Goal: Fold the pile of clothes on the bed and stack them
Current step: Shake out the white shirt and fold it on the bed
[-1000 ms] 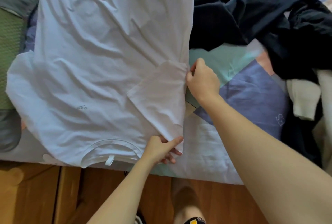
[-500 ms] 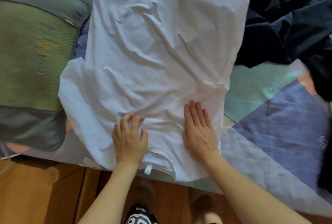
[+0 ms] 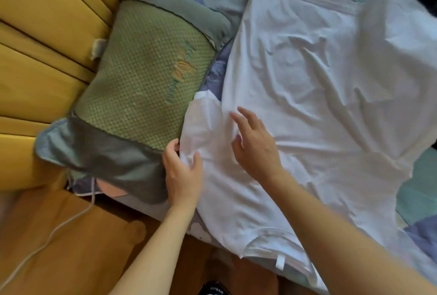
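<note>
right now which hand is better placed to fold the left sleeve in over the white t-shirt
Left, probably. The left hand already pinches the sleeve edge beside the pillow; the right hand hovers open over the white t-shirt.

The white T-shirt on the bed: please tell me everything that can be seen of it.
The white T-shirt is thin, wrinkled fabric that looks like cotton, spread flat on the patchwork bed cover. Its ribbed collar, with a small white tag, lies nearest the person; the hem lies farthest. One sleeve sticks out toward the green pillow beside it. The left hand pinches that sleeve's edge; the right hand hovers with spread fingers over the sleeve seam.
</note>
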